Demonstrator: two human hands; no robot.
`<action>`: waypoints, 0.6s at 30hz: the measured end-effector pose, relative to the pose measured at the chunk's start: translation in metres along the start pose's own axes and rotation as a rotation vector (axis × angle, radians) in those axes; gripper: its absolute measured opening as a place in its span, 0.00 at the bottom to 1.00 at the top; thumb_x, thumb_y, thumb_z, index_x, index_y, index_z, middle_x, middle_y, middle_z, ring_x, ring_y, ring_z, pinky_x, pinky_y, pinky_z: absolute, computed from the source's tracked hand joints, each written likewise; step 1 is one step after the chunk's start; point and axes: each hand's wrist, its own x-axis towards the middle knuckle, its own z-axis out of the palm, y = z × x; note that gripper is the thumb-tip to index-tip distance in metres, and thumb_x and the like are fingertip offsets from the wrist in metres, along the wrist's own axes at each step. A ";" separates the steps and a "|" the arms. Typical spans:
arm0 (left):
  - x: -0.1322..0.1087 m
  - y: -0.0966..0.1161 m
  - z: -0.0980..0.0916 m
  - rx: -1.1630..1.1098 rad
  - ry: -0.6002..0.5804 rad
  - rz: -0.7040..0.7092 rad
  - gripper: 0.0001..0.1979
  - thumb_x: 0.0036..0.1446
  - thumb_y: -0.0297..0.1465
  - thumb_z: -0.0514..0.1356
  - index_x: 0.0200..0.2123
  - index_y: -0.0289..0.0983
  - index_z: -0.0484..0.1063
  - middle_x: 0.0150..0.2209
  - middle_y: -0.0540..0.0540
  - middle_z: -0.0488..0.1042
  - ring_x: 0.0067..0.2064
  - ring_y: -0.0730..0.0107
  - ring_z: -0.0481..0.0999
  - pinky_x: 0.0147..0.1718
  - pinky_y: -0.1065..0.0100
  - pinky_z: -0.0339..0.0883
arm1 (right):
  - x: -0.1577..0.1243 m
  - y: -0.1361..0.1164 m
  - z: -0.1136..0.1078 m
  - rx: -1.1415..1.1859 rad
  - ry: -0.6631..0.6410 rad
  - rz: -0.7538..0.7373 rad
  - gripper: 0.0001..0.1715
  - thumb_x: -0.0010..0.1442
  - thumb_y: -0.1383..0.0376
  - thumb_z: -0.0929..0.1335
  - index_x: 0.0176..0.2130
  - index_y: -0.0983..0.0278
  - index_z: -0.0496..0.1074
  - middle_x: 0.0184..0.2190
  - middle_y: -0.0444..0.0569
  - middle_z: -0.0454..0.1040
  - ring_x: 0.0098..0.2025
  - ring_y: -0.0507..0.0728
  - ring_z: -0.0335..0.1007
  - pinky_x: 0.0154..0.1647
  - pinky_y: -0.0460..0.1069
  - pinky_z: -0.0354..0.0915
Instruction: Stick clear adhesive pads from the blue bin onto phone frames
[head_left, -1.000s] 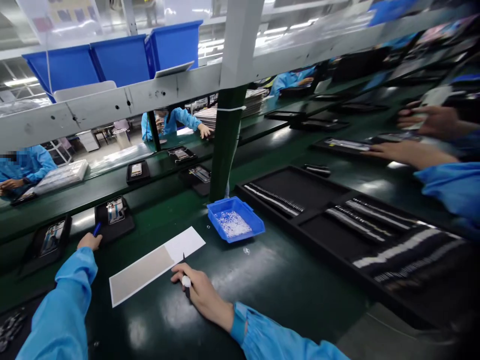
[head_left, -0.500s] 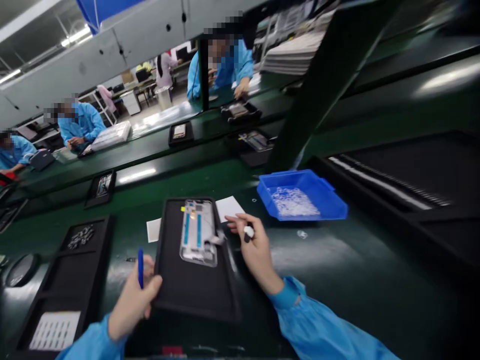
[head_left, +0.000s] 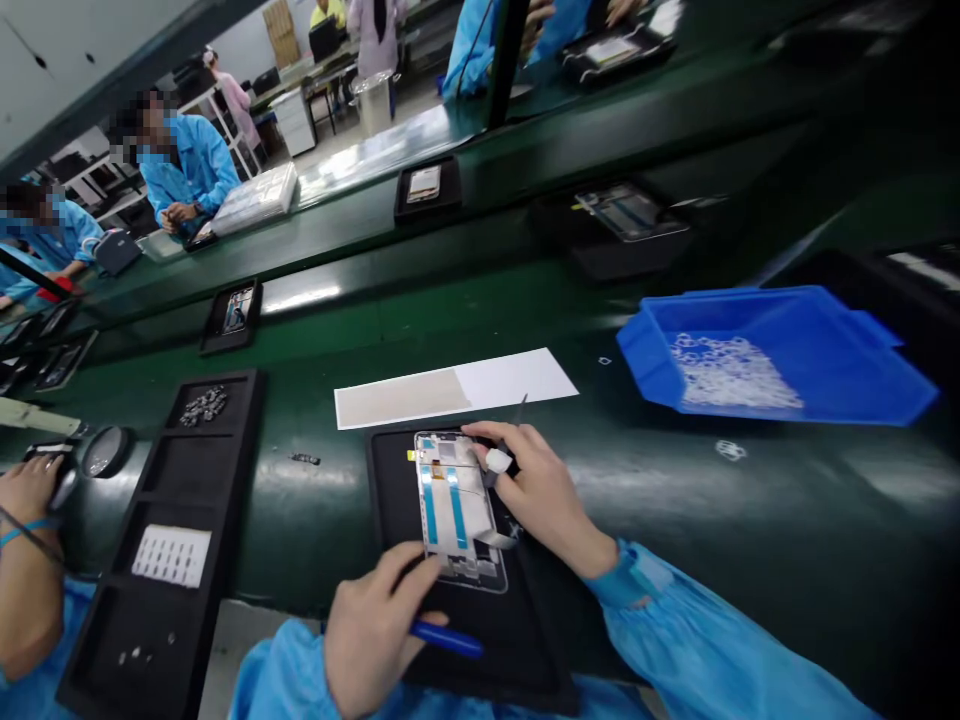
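Observation:
A silver phone frame [head_left: 471, 510] with two blue strips and a yellow tab lies in a black foam tray [head_left: 480, 630] in front of me. My left hand [head_left: 379, 625] holds a blue pen-like tool [head_left: 448, 638] between its fingers, and its fingertips touch the frame's lower left edge. At the frame's upper right is my right hand [head_left: 544, 495], closed around a dark, thin tool with a white end [head_left: 497, 461]. A dark point sticks up behind its knuckles. A loose grey flap [head_left: 496, 540] shows at the frame's right side.
A blue bin [head_left: 847, 350] of small white rings stands right. A white paper strip [head_left: 517, 378] lies beyond the tray. Left is a black compartment tray [head_left: 169, 470] with small parts; a co-worker's hand [head_left: 30, 490] is at far left. More trays sit along the line.
The tray has come nearer to me. Both my hands have moved onto the phone frame, and the blue tool now points right. My view has shifted; the paper strip shows fully.

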 end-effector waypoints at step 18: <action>0.033 -0.091 -0.041 0.436 0.220 -0.365 0.13 0.64 0.25 0.57 0.49 0.42 0.74 0.43 0.48 0.77 0.33 0.73 0.79 0.27 0.74 0.67 | 0.000 0.001 -0.003 -0.144 -0.042 -0.078 0.16 0.66 0.59 0.61 0.44 0.63 0.73 0.36 0.55 0.78 0.38 0.64 0.72 0.32 0.55 0.67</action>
